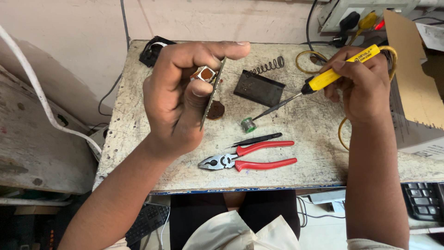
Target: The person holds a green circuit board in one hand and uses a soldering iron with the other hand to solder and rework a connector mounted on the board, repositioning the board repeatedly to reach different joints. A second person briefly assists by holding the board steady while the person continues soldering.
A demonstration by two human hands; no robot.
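Head view: thin circuit board (212, 95), yellow-handled soldering iron (323, 78).

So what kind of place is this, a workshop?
Most likely a small electronics repair bench. The right hand holds a yellow soldering iron, the left hand holds a circuit board edge-on, and pliers, tweezers and a solder spool lie on the worn table.

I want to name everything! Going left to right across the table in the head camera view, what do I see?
Left hand holding a thin circuit board → small solder wire spool → flat black rectangular stand → right hand gripping a yellow-handled soldering iron.
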